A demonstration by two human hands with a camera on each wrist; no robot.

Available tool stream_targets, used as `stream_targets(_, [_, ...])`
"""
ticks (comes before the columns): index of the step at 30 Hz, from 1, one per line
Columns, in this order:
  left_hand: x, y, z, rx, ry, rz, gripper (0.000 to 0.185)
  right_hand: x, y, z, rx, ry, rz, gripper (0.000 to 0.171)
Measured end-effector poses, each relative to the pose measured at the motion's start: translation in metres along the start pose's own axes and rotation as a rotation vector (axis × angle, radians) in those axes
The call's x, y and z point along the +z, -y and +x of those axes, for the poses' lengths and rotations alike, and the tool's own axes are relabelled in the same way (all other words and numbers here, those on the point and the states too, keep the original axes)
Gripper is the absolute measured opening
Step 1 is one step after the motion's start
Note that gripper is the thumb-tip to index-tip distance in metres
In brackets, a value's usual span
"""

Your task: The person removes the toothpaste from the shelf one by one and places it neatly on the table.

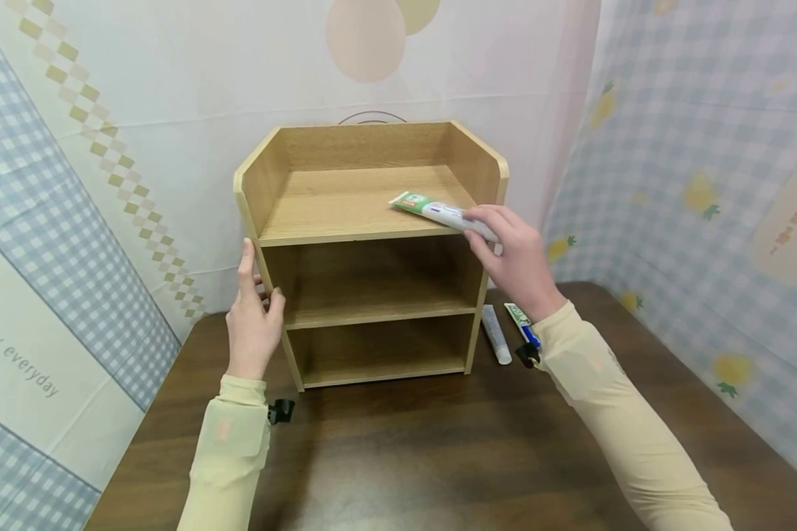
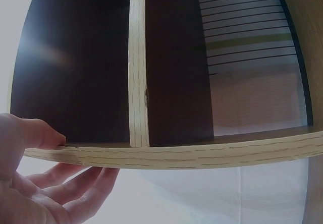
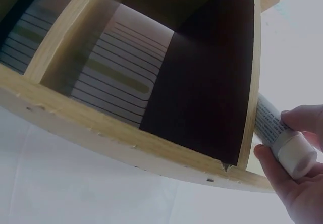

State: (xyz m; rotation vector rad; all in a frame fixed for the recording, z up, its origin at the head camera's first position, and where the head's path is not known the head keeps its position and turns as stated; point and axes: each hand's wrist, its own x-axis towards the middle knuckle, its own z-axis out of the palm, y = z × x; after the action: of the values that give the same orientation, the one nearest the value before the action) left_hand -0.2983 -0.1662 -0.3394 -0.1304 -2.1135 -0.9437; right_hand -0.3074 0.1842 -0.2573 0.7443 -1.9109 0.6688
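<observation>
Here, the right hand (image 1: 514, 258) pinches a toothpaste tube (image 1: 438, 212), laying it on the wooden shelf unit's (image 1: 345, 214) top. The left hand (image 1: 252, 310), thumb and fingers clasping the side panel, seems to steady it.

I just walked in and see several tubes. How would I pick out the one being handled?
Find the wooden shelf unit on the dark table. On its top tier's right edge lies a white tube with a green end, pinched by the right hand. The other two tubes lie untouched on the table.
</observation>
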Motion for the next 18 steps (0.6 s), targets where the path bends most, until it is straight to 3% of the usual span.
stream_targets(5, [-0.001,-0.001,0.0,-0.011,0.002,-0.002,0.077,-0.001,-0.004,-0.005,-0.093,-0.016,-0.019,0.021])
stream_targets(11, [-0.001,-0.001,0.0,-0.007,-0.002,-0.004,0.077,0.002,-0.008,-0.011,-0.233,-0.094,-0.041,0.026])
stream_targets(18, [0.0,-0.001,0.0,-0.012,0.001,-0.008,0.078,-0.001,-0.008,-0.02,-0.269,-0.164,-0.032,0.028])
